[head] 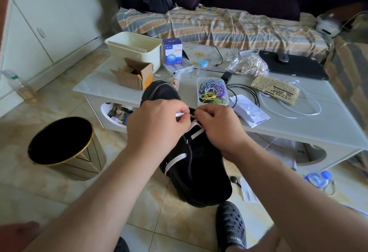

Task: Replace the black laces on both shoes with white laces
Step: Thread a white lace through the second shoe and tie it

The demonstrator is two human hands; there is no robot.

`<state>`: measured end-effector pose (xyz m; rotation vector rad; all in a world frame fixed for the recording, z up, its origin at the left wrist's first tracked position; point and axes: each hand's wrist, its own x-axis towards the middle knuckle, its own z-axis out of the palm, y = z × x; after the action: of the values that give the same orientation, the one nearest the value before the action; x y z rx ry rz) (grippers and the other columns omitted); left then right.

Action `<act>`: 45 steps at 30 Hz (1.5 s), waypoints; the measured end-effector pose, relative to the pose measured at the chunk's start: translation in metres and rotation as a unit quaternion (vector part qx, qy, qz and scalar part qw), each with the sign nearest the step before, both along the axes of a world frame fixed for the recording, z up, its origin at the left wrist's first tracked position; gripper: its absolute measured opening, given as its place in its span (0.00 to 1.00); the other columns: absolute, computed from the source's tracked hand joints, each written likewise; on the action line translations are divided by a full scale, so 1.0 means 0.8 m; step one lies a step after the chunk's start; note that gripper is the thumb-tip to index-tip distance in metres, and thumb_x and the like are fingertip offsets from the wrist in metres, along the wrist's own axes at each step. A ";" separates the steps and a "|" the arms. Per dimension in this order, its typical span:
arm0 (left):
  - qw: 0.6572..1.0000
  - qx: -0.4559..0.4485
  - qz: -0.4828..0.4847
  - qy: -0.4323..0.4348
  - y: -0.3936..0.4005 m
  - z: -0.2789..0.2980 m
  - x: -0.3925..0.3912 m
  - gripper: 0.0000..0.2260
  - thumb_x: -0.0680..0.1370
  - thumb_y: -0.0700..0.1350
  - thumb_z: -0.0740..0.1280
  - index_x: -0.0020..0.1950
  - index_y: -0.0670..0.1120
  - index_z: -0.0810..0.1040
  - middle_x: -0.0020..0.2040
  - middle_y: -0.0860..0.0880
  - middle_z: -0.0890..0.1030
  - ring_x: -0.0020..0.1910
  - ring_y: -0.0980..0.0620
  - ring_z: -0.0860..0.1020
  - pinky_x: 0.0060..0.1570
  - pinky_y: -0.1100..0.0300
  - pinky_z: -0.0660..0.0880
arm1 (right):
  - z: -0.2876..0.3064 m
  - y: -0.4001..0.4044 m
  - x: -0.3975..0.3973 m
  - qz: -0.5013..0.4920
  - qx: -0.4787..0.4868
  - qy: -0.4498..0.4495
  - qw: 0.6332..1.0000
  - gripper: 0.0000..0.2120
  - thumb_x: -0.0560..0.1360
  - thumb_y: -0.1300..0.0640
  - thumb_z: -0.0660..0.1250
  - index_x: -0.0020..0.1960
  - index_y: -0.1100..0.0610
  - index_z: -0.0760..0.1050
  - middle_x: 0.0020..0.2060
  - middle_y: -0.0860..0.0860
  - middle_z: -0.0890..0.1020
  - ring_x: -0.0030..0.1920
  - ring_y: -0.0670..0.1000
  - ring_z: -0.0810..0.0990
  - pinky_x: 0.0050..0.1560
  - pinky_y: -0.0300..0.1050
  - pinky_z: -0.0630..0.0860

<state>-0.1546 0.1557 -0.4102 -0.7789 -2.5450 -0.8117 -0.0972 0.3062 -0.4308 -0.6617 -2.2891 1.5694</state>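
White lace (196, 132) tip pinched in my left grip (159, 124); right grip (218, 125) pinches lace on the black shoe (199, 164), at the surface (318, 124) edge.

The person's two forearms are bare, with no sleeves, watch or rings to be seen on the left hand (157, 124) or the right hand (219, 126), and the foot wears a dark grey perforated clog (231, 226) with small white letters on its strap.
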 end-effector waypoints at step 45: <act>0.996 -0.023 0.016 -0.087 0.007 -0.009 -0.005 0.04 0.77 0.48 0.72 0.43 0.55 0.81 0.38 0.53 0.83 0.40 0.45 0.78 0.35 0.54 0.74 | -0.003 -0.020 -0.003 -0.039 -0.110 0.021 0.993 0.08 0.79 0.55 0.69 0.46 0.55 0.86 0.36 0.50 0.86 0.36 0.47 0.81 0.44 0.48 0.82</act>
<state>-0.1590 0.1613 -0.4172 -0.7087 -2.7308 -0.8469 -0.0994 0.2899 -0.4334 -0.7551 -2.0511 1.7967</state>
